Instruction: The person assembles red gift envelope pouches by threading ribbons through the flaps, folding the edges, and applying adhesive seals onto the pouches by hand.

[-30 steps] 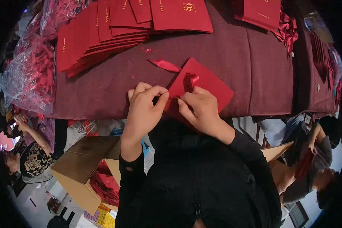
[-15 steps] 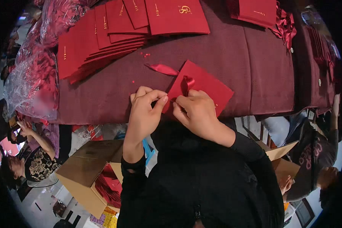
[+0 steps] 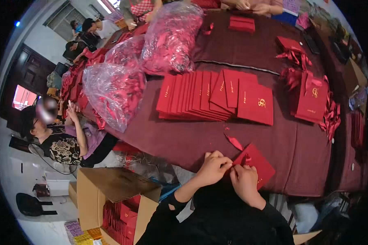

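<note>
A flat red paper bag [image 3: 262, 165] with gold print lies tilted at the table's near edge. A satin ribbon [image 3: 234, 143] runs out from its upper left side, and another loop of ribbon stands up near my fingers. My left hand [image 3: 212, 169] is at the bag's left edge, thumb and forefinger pinched together. What sits between those fingertips is too small to make out. My right hand [image 3: 247, 181] is closed over the bag's lower left part, fingers curled, and hides that part of it.
Beyond my hands lies a fanned stack of red bags [image 3: 192, 96]. Ribboned bags [image 3: 313, 100] are at the right. Clear plastic sacks [image 3: 114, 94] of red ribbon stand left. An open carton [image 3: 90, 200] is below left. A seated person [image 3: 61, 141] is at the left; others work around the table.
The view has swung up and left, showing more of the table and room. Both hands stay at the same red bag in nearly the same pose.
</note>
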Tool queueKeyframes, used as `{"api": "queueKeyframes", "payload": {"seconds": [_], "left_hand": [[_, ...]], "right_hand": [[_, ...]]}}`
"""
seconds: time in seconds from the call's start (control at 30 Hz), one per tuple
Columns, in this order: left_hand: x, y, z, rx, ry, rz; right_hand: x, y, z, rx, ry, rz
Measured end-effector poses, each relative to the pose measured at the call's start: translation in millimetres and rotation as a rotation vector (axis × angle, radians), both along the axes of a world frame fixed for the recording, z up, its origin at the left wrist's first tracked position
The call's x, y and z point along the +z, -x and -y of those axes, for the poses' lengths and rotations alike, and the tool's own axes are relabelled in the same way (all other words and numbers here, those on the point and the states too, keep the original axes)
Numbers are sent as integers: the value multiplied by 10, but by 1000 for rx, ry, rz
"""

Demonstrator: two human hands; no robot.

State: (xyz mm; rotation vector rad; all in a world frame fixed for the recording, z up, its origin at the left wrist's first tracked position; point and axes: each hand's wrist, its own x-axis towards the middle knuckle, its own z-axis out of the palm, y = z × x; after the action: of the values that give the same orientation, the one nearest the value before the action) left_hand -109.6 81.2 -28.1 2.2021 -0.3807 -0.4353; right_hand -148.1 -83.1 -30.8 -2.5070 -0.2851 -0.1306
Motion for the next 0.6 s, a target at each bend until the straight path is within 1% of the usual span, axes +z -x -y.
{"api": "queueKeyframes", "payload": {"seconds": [0.07,0.1,0.13,0.2,0.23,0.27,0.33,0.37,0.43,0.6], "left_hand": [[-16,15,-12,2,-13,33],[25,3,-21,-9,-14,-18],[37,-28,-52,9,-14,1],[-3,-44,-155,-118,71,-35],[-13,-117,-228,-240,98,-67],[30,-158,-245,-231,99,-59],[109,-208,-248,-420,-29,-62],[98,-217,-250,-417,-29,-58],[41,-258,-241,-426,158,-36],[-11,-277,-199,-483,87,5]], "right_hand": [[-12,1,-28,4,5,11],[8,-12,-29,21,4,33],[47,-20,-19,43,36,33],[123,23,20,76,74,30],[162,26,41,107,70,35],[176,35,54,137,66,38],[53,64,92,150,79,62],[12,77,103,154,87,77],[48,70,97,156,80,88],[30,51,122,162,56,147]]}}
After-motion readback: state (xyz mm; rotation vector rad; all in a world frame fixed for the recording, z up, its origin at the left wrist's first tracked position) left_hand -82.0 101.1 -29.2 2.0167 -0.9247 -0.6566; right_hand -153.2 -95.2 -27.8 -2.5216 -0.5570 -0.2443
